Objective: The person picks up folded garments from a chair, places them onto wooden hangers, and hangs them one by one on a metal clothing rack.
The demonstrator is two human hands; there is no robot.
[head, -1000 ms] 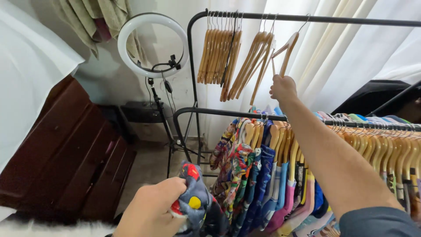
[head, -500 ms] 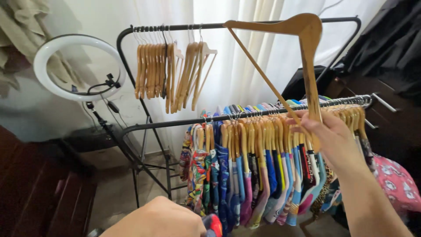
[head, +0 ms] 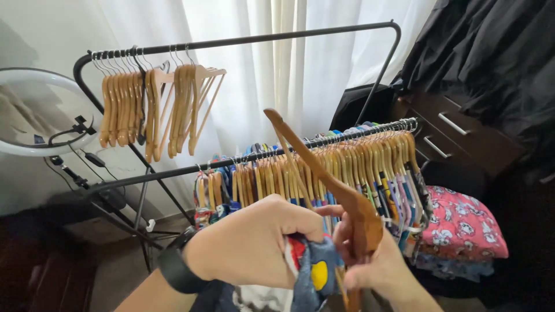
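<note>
My left hand (head: 254, 242) grips a small printed garment (head: 309, 274), grey-blue with red and yellow patches, low in the middle of the view. My right hand (head: 373, 263) holds a wooden hanger (head: 324, 173) right beside it, the hanger's arm slanting up to the left. The two hands touch over the garment. Behind them, a lower black rail (head: 260, 156) carries a dense row of colourful clothes on wooden hangers. An upper black rail (head: 243, 41) holds a bunch of empty wooden hangers (head: 153, 107) at its left end.
A white ring light (head: 34, 110) on a black stand is at the left. White curtains (head: 277, 69) hang behind the rack. A dark wooden drawer unit (head: 462, 136) under black cloth stands at the right, with a pink printed fabric pile (head: 462, 222) below it.
My right hand took a wooden hanger off the upper rail and brought it down to the garment in my left hand. The view swung right across the rack.
</note>
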